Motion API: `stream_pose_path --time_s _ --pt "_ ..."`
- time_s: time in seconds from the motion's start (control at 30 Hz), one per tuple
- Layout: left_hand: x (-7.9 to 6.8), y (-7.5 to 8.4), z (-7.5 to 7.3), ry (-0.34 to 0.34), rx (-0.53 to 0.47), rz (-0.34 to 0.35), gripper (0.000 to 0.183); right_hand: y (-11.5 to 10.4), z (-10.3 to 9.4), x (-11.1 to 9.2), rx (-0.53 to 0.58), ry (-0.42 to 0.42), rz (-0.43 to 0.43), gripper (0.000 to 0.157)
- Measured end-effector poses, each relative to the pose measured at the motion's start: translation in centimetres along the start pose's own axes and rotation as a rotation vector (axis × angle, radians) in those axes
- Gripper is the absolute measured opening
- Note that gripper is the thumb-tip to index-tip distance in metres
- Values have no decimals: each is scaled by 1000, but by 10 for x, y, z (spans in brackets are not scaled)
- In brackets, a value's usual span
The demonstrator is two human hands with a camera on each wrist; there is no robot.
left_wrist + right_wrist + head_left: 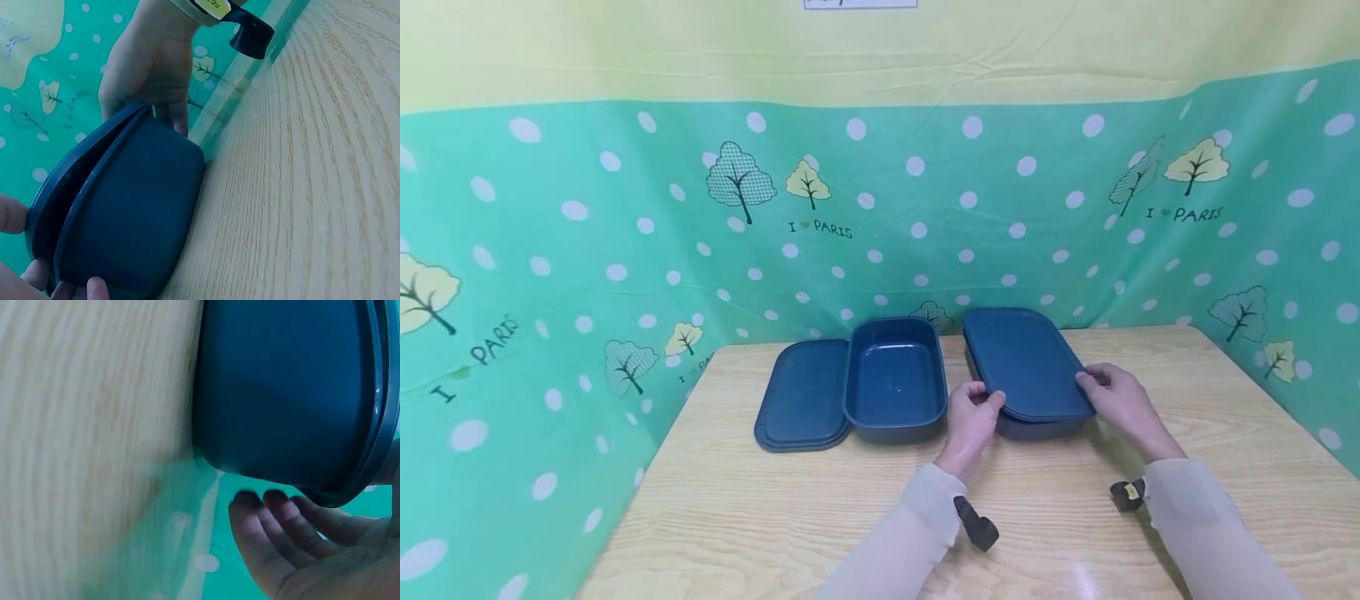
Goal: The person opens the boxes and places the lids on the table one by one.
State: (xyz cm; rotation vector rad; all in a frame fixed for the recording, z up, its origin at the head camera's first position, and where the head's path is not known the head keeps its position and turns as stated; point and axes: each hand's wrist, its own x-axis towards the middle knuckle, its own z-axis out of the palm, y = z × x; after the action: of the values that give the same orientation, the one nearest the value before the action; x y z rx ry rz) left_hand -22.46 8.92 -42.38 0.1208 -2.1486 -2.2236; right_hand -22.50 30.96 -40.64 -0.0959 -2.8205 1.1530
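Observation:
A dark blue lid (pixel 1026 358) lies over the right-hand plastic container (pixel 1041 429), which stands on the table. In the left wrist view a narrow gap shows between the lid (pixel 87 156) and the container's rim. My left hand (pixel 972 421) holds the lid's front left corner, thumb on top and fingers around the container's side. At the front right, my right hand (pixel 1123 404) grips the lid's edge, its thumb on top. Its fingers (pixel 256 534) curl beside the container wall in the right wrist view.
Left of my left hand stands an uncovered blue container (pixel 895 429). A second blue lid (pixel 805 396) lies flat beside it, against its left side. Behind the wooden table (pixel 737 517) hangs a green dotted cloth (pixel 887 225).

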Motion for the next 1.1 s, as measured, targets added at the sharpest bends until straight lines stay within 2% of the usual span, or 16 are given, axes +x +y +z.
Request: stream_pose_path --time_s 0.17,0.57,0.9,1.1 --pt "0 1 0 1 -7 -2 19 -8 -2 -5 -37 49 -53 60" --pt "-1 -2 1 9 -8 15 19 -32 -1 -17 -176 152 -243 38" --pt "0 -2 2 6 3 13 21 -54 -8 -29 -354 59 -429 28" --pt "0 -1 1 5 3 6 21 -63 -5 -35 -425 24 -542 19"
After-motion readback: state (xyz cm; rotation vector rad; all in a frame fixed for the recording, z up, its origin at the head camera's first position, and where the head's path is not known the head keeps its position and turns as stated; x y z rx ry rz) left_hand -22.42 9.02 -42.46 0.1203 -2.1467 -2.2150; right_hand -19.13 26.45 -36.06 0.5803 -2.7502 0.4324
